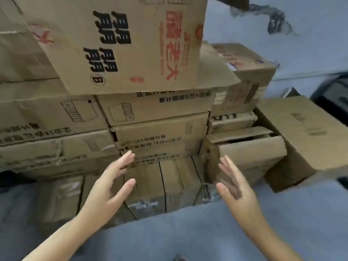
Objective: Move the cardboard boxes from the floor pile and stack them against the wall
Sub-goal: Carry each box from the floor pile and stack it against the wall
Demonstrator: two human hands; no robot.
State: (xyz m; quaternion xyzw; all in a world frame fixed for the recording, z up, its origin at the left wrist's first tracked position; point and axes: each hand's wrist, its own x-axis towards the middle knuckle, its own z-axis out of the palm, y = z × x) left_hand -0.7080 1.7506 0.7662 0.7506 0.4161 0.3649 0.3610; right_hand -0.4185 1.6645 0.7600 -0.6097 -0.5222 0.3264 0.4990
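Left hand (pixel 111 183), right hand (pixel 235 187) splayed before creased cardboard boxes (pixel 160 129).

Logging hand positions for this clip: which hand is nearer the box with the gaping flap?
Right. The right hand hovers open just below-left of the box with the gaping flap; the left hand is open farther left, before the middle stack.

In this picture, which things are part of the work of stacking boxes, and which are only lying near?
Part of the job:
- large printed box on top of the stack
- stacked boxes below it
- open-flapped box at the right
- left hand and right hand, both open, holding nothing

Just lying about:
- dark object at the right edge, too blurred to identify
- peeling wall
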